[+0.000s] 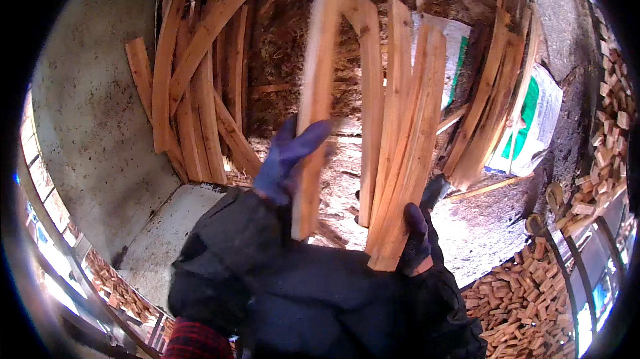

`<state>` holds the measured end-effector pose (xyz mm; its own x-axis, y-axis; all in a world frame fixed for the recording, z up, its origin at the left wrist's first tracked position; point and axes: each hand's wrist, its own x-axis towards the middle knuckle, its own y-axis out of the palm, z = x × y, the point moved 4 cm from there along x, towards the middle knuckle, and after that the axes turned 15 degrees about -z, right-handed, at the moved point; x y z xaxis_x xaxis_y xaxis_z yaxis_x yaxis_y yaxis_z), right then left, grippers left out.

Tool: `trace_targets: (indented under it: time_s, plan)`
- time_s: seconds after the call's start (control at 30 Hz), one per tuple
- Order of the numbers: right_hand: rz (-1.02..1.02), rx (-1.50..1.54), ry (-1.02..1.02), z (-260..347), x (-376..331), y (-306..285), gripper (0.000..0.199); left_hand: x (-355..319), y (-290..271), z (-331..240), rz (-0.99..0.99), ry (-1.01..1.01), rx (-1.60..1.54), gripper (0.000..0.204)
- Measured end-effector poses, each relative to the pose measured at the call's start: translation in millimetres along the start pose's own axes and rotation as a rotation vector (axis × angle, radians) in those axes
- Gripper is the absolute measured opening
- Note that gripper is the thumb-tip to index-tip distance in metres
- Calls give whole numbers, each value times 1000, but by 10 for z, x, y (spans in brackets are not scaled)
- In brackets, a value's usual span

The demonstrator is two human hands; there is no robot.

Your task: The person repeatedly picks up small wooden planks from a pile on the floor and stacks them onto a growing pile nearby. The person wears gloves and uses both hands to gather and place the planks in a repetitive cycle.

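Note:
My left hand (pixel 285 162), in a blue-purple glove, grips a long sawn wooden board (pixel 317 79) with the thumb across its face. The board stands nearly upright and is slightly blurred. Against my right side, my right hand (pixel 418 231) in a dark glove is closed round a bundle of wooden slats (pixel 408 149). Their lower ends rest close to my dark jacket, and their tops lean away from me. Another slat (pixel 371 92) stands at the bundle's left; whether the hand holds it too is hidden.
More slats (pixel 200 112) lie stacked on the left beside a grey metal panel (pixel 87 72). A second stack (pixel 490 99) lies at right near a white-and-green sack (pixel 533 122). Sawdust and bark (pixel 280 46) cover the middle. Cut wood blocks (pixel 527 292) are heaped at lower right.

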<state>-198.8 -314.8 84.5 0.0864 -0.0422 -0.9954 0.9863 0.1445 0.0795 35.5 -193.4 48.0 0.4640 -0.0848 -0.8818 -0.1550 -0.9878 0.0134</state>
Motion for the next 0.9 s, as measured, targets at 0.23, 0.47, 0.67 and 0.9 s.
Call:
trace_targets:
  time_s: [0.23,0.47,0.67,0.9]
  plan:
    - [-180,-81,-50,119,205,-580,52,-41,874,672,34,-40,16,53]
    - [57,81,0,167,159,-452,68,-140,1049,864,63,-49,261,65]
    - [62,88,193,147,31,-200,75,759,-386,39,-113,767,1100,65]
    - [27,195,51,-6,151,-302,79,1552,-2518,-1840,-1085,1029,1644,89]
